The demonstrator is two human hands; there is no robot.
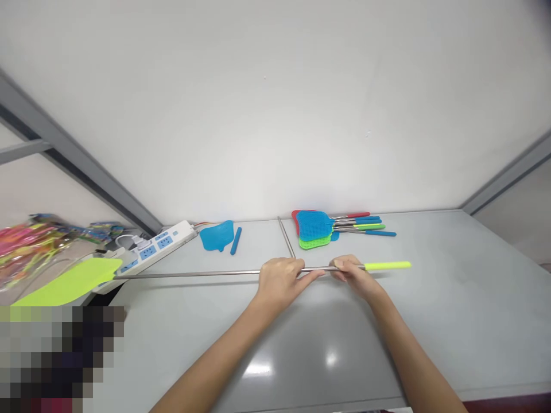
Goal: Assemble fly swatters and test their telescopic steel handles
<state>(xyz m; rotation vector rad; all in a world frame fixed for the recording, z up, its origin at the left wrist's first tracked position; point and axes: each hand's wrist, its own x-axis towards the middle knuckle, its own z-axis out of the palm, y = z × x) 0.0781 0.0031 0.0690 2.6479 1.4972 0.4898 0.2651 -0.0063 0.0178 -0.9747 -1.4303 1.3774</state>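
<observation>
A long fly swatter (189, 275) with a yellow-green head, a thin metal rod and a yellow-green grip lies level across my view, above the grey table. My left hand (282, 281) is closed around the middle of its rod, thumb stretched along it. Close to the coloured grip, my right hand (353, 275) pinches the rod. The swatter's head reaches past the table's left side. Behind my left hand lies a loose metal rod (286, 236), its near end meeting the hand's outline. To its left are a blue swatter head (217, 236) and a blue handle grip (236, 241).
A pile of red, blue and green fly swatters (316, 226) lies near the back wall. A white power strip (159, 244) with a plug stands at the left edge. Beyond it are colourful plastic-wrapped items (34, 244). Grey frame posts (86, 155) flank the table (465, 310).
</observation>
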